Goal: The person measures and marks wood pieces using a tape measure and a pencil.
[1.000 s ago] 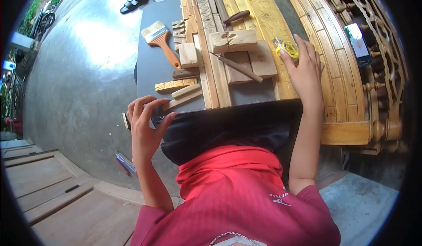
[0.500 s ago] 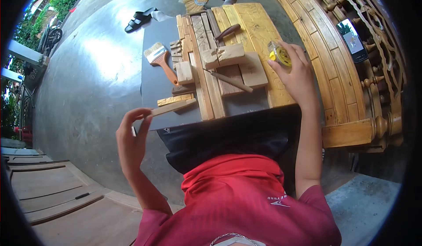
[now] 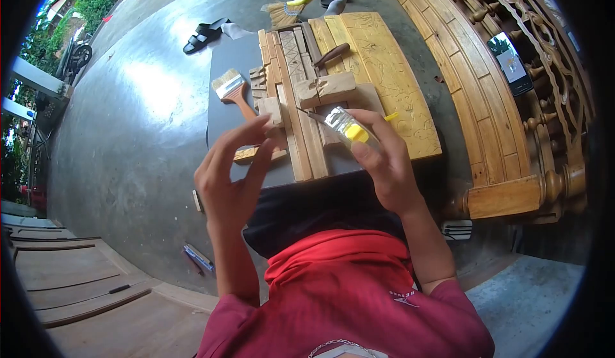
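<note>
My right hand [image 3: 384,159] is closed around a tape measure [image 3: 349,127] with a clear case and yellow parts, held above the near part of the work board. A yellow end sticks out past the fingers. My left hand [image 3: 234,166] is raised over the board's left front edge, thumb and fingers apart, with nothing between them. Just beyond its fingertips is a small pale wood block [image 3: 270,109]. Behind the tape measure lies a larger notched wood block [image 3: 327,89]. A slim tool [image 3: 311,113] is partly hidden by the tape measure.
Long wood strips [image 3: 291,114] lie mid-board beside a yellow carved panel [image 3: 397,70]. A paintbrush [image 3: 234,90] rests at left and a dark wooden handle [image 3: 332,55] farther back. Beyond are a broom [image 3: 285,13] and sandals [image 3: 204,34]. A phone [image 3: 510,63] lies on the wooden bench [image 3: 477,102].
My left hand has let go of the thin wooden strip and moved right and up. My right hand has brought the tape measure left and closer to me, off the yellow panel.
</note>
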`<state>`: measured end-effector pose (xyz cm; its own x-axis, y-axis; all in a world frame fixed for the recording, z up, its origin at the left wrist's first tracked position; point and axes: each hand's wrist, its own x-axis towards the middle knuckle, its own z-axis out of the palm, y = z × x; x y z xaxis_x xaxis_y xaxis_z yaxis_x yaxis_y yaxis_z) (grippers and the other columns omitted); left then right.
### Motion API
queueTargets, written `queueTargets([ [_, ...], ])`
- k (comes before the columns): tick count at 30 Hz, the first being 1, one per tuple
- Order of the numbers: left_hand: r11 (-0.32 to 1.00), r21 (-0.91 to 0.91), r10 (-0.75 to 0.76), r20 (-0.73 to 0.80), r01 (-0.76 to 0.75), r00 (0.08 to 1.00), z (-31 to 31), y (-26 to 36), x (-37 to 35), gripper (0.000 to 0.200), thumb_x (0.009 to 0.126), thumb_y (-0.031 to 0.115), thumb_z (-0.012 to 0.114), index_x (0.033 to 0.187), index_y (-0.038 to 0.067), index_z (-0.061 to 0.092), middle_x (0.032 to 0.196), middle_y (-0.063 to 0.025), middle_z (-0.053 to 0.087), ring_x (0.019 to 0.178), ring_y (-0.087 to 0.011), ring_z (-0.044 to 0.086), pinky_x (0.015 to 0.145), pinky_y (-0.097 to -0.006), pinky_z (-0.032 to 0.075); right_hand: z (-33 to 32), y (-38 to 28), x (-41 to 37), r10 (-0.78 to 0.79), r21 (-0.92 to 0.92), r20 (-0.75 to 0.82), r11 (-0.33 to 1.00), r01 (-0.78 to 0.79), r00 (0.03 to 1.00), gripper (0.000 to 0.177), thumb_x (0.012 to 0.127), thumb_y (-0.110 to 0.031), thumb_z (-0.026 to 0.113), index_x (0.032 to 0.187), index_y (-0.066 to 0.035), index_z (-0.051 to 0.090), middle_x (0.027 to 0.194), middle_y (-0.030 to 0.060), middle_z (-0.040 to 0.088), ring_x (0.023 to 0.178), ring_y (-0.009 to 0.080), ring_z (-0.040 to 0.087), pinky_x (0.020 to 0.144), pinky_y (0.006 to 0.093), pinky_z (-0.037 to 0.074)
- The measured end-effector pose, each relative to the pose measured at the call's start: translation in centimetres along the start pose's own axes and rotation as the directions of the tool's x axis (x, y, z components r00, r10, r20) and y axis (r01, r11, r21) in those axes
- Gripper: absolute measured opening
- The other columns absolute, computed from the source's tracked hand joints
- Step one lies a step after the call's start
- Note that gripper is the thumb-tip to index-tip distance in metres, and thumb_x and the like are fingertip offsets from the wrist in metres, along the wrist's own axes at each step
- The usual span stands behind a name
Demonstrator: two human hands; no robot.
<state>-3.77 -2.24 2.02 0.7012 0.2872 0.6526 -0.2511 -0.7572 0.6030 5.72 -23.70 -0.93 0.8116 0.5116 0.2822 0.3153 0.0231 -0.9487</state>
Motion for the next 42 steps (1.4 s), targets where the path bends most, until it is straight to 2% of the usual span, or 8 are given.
queueTargets([
  [4, 0.982, -0.185, -0.032, 0.015, 0.035, 0.999, 3.3, -1.1, -0.6, 0.03, 0.084, -0.002, 0.076, 0.113, 0.004, 0.073, 0.097, -0.0104, 0.075, 0.086, -0.0185, 0.074, 0.078, -0.0297, 0.056, 0.3, 0.0, -0.9, 0.126, 0.148, 0.001, 0.981, -0.125, 0.992, 0.048, 0.1, -0.037, 0.059, 0.129, 0.001, 0.057, 0.112, 0.0087, 0.064, 0.1, 0.0124, 0.056, 0.088, 0.0278, 0.046],
  [6, 0.975, -0.166, -0.131, 0.1, 0.146, 0.986, 4.4, -1.3, -1.3, 0.029, 0.085, 0.001, 0.076, 0.114, 0.006, 0.073, 0.096, -0.0095, 0.074, 0.087, -0.0192, 0.074, 0.076, -0.0309, 0.056, 0.4, 0.1, -1.1, 0.139, 0.188, -0.01, 0.973, -0.135, 0.99, 0.049, 0.101, -0.037, 0.058, 0.13, 0.001, 0.056, 0.112, 0.0067, 0.063, 0.098, 0.0096, 0.054, 0.086, 0.0256, 0.045],
  [8, 0.994, -0.101, -0.026, 0.137, 0.04, 0.99, 4.9, -1.8, -1.8, 0.028, 0.084, -0.002, 0.076, 0.111, 0.003, 0.074, 0.1, -0.0094, 0.075, 0.091, -0.016, 0.073, 0.075, -0.0277, 0.057, 0.4, 0.1, -1.5, 0.129, 0.206, -0.039, 0.971, -0.118, 0.991, 0.05, 0.101, -0.037, 0.058, 0.132, 0.001, 0.055, 0.112, 0.0055, 0.061, 0.096, 0.0082, 0.053, 0.083, 0.0241, 0.045],
  [14, 0.987, -0.151, -0.031, 0.212, 0.064, 0.977, 5.0, -2.7, -2.9, 0.023, 0.085, 0.001, 0.076, 0.108, 0.003, 0.076, 0.098, -0.0093, 0.075, 0.087, -0.0169, 0.072, 0.073, -0.029, 0.056, 0.8, 0.1, -2.4, 0.247, 0.35, -0.02, 0.909, -0.225, 0.969, 0.048, 0.101, -0.037, 0.057, 0.131, 0.001, 0.053, 0.109, 0.0042, 0.058, 0.089, 0.0064, 0.05, 0.075, 0.022, 0.042],
  [20, 0.996, -0.088, 0.028, 0.205, -0.01, 0.978, 5.4, -1.2, -2.6, 0.03, 0.086, 0.005, 0.076, 0.116, 0.009, 0.075, 0.096, -0.0089, 0.073, 0.078, -0.0216, 0.071, 0.068, -0.0322, 0.057, 1.7, -0.1, -2.3, 0.202, 0.34, 0.02, 0.92, -0.197, 0.979, 0.042, 0.101, -0.037, 0.057, 0.122, -0.001, 0.055, 0.092, 0.0008, 0.056, 0.076, 0.0046, 0.047, 0.065, 0.0214, 0.039],
  [22, 0.995, -0.095, 0.0, 0.241, 0.023, 0.97, 5.2, -1.1, -2.8, 0.033, 0.085, 0.0, 0.074, 0.117, 0.008, 0.075, 0.101, -0.0107, 0.074, 0.086, -0.022, 0.072, 0.075, -0.0319, 0.057, 2.0, -0.1, -2.2, 0.218, 0.325, 0.001, 0.923, -0.207, 0.976, 0.039, 0.101, -0.036, 0.058, 0.119, -0.001, 0.056, 0.088, 0.0001, 0.055, 0.073, 0.0043, 0.047, 0.063, 0.0213, 0.039],
  [30, 0.986, -0.142, 0.124, 0.255, -0.09, 0.959, 5.1, -2.2, -3.0, 0.037, 0.087, 0.003, 0.073, 0.123, 0.012, 0.072, 0.102, -0.0099, 0.072, 0.081, -0.0232, 0.071, 0.069, -0.0334, 0.057, 2.2, 0.3, -2.3, 0.23, 0.363, 0.002, 0.907, -0.215, 0.973, 0.037, 0.099, -0.032, 0.058, 0.12, -0.002, 0.053, 0.097, 0.0022, 0.056, 0.08, 0.0042, 0.048, 0.066, 0.0211, 0.04],
  [42, 0.962, -0.263, 0.036, 0.368, 0.067, 0.929, 4.6, -2.9, -2.5, 0.045, 0.088, -0.004, 0.067, 0.131, 0.012, 0.068, 0.106, -0.0134, 0.072, 0.092, -0.0284, 0.071, 0.082, -0.0364, 0.056, 2.4, 0.9, -1.9, 0.235, 0.367, 0.012, 0.903, -0.223, 0.972, 0.036, 0.1, -0.032, 0.056, 0.119, -0.002, 0.053, 0.096, 0.0003, 0.054, 0.08, 0.0042, 0.046, 0.067, 0.0212, 0.039],
])
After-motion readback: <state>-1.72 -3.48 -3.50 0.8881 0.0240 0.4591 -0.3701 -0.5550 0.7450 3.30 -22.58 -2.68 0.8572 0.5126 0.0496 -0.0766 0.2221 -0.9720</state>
